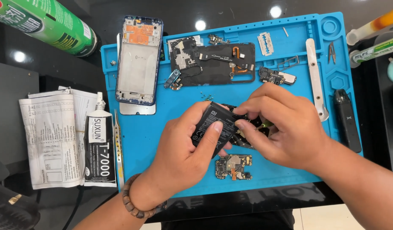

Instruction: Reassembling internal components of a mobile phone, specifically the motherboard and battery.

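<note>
— Left hand (185, 149) grips the black phone battery (213, 127), thumb pressed flat across its face, the pack tilted up above the blue repair mat (136, 145). How far along does this look?

— Well into the teardown, I'd judge. The phone frame (139, 59) lies near the mat's far left corner with its battery bay bare, and the black back cover (222, 64) lies beside it, stripped off.

— And the right hand (281, 127)?

— Curled in a pinch at the battery's top edge, fingertips meeting over a dark part tucked under the pack. Whether it grasps a cable, a tab or a small tool I cannot tell; its fingers hide it.

— So the boards are out?

— Yes. The main circuit board (233, 166) lies loose on the mat just below both hands, and a small sub-board (276, 76) lies farther up, well apart from the frame.

— What is left?

— From how things lie, whatever is being freed from or fitted to the battery is not finished. The black adhesive tube (99, 145) lies on paper at the mat's left edge, tweezers (118, 149) just beside it, neither in anyone's grasp. Nothing has gone back into the frame.
</note>
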